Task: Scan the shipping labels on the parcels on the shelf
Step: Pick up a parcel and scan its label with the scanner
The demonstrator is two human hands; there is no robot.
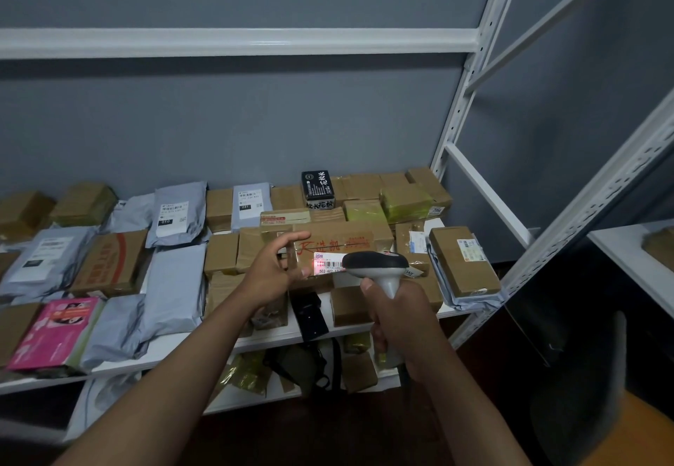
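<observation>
Label (330,264) sits on the front face of the long brown box (343,243), mid-shelf (459,310), long axis 9–3 o'clock. Scanner (377,265) head is at 3 o'clock of the label, just beside it and overlapping its right end; red glow lands on the barcode's left part. Right hand (395,314) is wrapped round the grip, forearm in from 5 o'clock. Left hand (277,268) is at the box's 9 o'clock end, fingers curled round its corner, steadying; it's the nearer hand. Next move likely a small aim tweak along the barcode.
</observation>
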